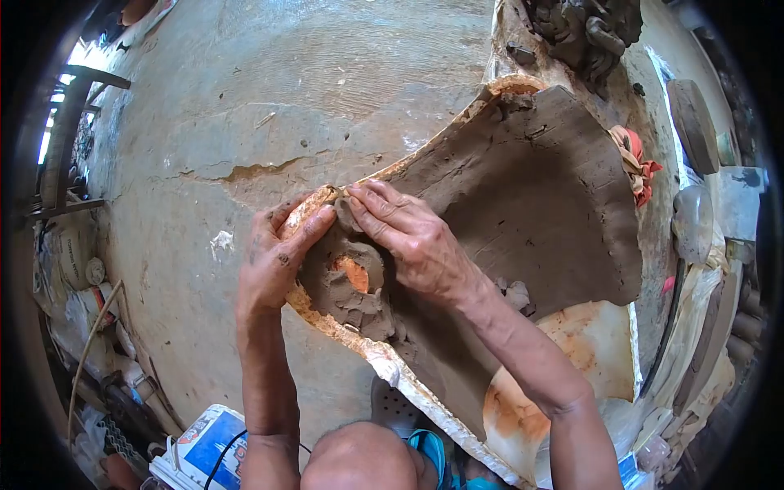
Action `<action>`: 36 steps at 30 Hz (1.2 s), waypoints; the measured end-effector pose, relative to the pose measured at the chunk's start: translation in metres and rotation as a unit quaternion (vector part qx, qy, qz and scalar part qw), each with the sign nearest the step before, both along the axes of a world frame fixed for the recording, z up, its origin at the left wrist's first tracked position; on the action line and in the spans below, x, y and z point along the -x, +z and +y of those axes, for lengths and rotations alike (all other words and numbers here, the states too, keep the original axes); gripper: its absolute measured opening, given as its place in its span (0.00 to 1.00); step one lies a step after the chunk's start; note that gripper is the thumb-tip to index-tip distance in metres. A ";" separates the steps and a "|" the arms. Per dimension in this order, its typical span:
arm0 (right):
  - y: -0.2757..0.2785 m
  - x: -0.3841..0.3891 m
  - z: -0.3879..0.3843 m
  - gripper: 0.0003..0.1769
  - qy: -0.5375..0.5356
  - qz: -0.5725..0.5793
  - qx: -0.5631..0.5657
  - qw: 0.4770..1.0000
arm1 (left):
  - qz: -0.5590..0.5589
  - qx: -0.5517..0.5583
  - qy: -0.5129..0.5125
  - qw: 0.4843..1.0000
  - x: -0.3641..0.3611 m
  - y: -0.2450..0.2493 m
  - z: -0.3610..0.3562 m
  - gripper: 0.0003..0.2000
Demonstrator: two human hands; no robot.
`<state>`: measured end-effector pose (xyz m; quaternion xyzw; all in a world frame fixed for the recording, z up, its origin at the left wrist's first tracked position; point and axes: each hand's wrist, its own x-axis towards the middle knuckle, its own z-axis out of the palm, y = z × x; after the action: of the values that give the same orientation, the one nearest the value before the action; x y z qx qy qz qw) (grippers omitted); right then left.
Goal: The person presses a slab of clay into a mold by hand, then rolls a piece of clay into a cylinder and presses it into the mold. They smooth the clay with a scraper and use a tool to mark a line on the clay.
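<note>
A large curved mould (314,322) with a white, orange-stained rim lies in front of me, lined with dark grey clay (523,212). At its narrow left end, clay surrounds a hollow where an orange patch (351,273) shows through. My left hand (276,253) is wrapped around the rim of that end, thumb on top against the clay. Beside it, my right hand (412,237) has its fingers bent and pressed together on a lump of clay (347,216) at the upper edge. Its fingertips nearly meet my left thumb.
Heaped wet clay (584,37) sits past the mould's top end. A red-orange cloth (635,163) lies by its right edge. Boards, plastic and a clear container (692,214) line the right side. A blue-and-white tub (204,445) stands at lower left, near a wooden frame (65,147) farther up.
</note>
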<state>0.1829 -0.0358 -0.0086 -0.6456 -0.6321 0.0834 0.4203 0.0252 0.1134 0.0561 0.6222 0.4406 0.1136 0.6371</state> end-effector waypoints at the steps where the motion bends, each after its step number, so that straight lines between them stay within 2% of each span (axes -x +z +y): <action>1: -0.002 0.000 0.000 0.32 0.001 0.000 0.000 1.000 | 0.005 0.002 -0.007 1.000 0.000 0.001 0.000 0.25; 4: 0.003 -0.013 0.000 0.33 0.004 -0.047 0.051 0.998 | -0.002 -0.009 -0.016 1.000 0.005 -0.006 0.001 0.25; 6: 0.005 -0.024 0.004 0.35 0.058 -0.034 0.091 0.994 | -0.016 -0.017 -0.005 1.000 0.003 -0.010 0.002 0.25; 7: 0.011 -0.033 0.018 0.36 0.026 -0.024 0.044 0.998 | -0.023 0.022 0.002 0.999 0.005 -0.009 0.003 0.25; 8: 0.018 -0.030 0.019 0.36 0.027 -0.018 0.047 0.998 | -0.029 0.060 0.005 0.998 0.006 -0.008 0.003 0.25; 10: 0.031 -0.028 0.027 0.37 -0.007 -0.066 0.035 0.997 | -0.042 0.055 0.009 0.998 0.005 -0.011 0.003 0.24; 11: 0.038 -0.019 0.023 0.37 0.012 -0.084 0.086 0.993 | -0.042 0.048 0.012 0.998 0.003 -0.009 0.003 0.23; 12: 0.036 -0.014 0.021 0.37 0.015 -0.084 0.087 0.993 | -0.041 0.043 0.015 0.998 0.003 -0.008 0.003 0.22; 14: 0.027 -0.006 0.012 0.48 0.036 -0.029 0.145 0.988 | -0.026 0.043 0.021 0.999 0.003 -0.007 0.006 0.22; 16: 0.019 0.000 0.002 0.51 0.021 -0.014 0.172 0.985 | -0.009 0.041 0.018 0.999 0.003 -0.009 0.005 0.21; 18: 0.011 -0.001 -0.002 0.53 -0.006 -0.115 0.202 0.973 | -0.040 0.037 0.025 0.998 0.004 -0.012 0.005 0.21; 19: 0.009 0.002 -0.004 0.53 -0.005 -0.113 0.204 0.973 | -0.038 0.039 0.025 0.998 0.006 -0.011 0.003 0.21; 22: 0.013 -0.008 0.002 0.48 -0.018 -0.063 0.201 0.977 | -0.033 0.034 0.021 0.999 0.002 -0.006 0.004 0.22; 24: 0.015 -0.033 0.013 0.39 0.055 0.011 0.172 0.983 | -0.026 -0.017 -0.011 0.999 0.002 -0.006 0.001 0.23; 25: 0.016 -0.041 0.025 0.28 0.012 0.079 0.110 0.991 | -0.025 -0.015 -0.012 0.999 0.000 -0.001 0.000 0.23; 26: 0.011 -0.044 0.039 0.28 0.014 0.081 0.112 0.990 | 0.007 -0.021 -0.019 1.000 -0.003 0.010 -0.001 0.23; 28: 0.004 -0.043 0.070 0.22 -0.140 0.074 0.035 0.987 | 0.044 -0.028 -0.028 0.998 -0.003 0.011 -0.003 0.23; 29: 0.003 -0.040 0.083 0.21 -0.218 0.067 -0.009 0.974 | 0.015 -0.029 -0.019 0.999 -0.003 0.002 -0.002 0.23; 30: 0.002 -0.032 0.094 0.21 -0.220 0.069 -0.011 0.973 | -0.012 -0.028 -0.011 0.999 -0.003 -0.003 0.000 0.23; 32: -0.002 -0.013 0.107 0.22 -0.232 -0.034 0.095 0.967 | -0.024 -0.013 -0.009 1.000 -0.001 -0.006 0.004 0.22; 33: -0.010 -0.011 0.104 0.24 -0.191 0.171 0.119 0.959 | -0.040 0.001 -0.005 0.999 -0.001 -0.008 0.005 0.22; 34: -0.017 -0.010 0.103 0.24 -0.188 0.174 0.124 0.959 | -0.036 0.005 -0.002 0.999 0.000 -0.010 0.004 0.22; 36: -0.028 -0.010 0.103 0.22 -0.250 0.053 0.116 0.960 | -0.038 0.014 -0.012 0.999 0.001 -0.009 0.005 0.22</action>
<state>0.1930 0.0675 -0.0364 -0.8222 -0.4130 0.0822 0.3830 0.0238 0.1188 0.0469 0.6134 0.4102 0.1235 0.6635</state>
